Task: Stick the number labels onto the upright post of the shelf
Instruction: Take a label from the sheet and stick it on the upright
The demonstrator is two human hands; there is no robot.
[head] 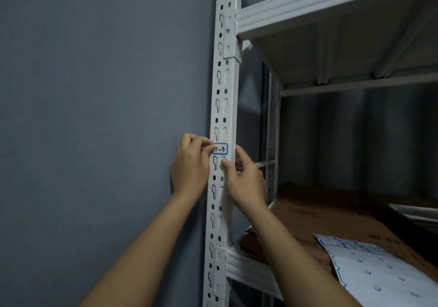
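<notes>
A white perforated upright post (224,93) of the shelf runs down the middle of the view. On its front face sits a white label with a blue border (221,149), handwritten "1-3". My left hand (190,164) is at the post's left side, its curled fingers pinching the label's left end. My right hand (246,178) holds the post just below the label, thumb on the front face and fingers wrapped round the right edge.
A grey wall (94,117) lies left of the post. White shelf boards (331,10) jut out to the right above and below. On the lower shelf lie brown cardboard (320,219) and a label backing sheet with blue outlines (374,266).
</notes>
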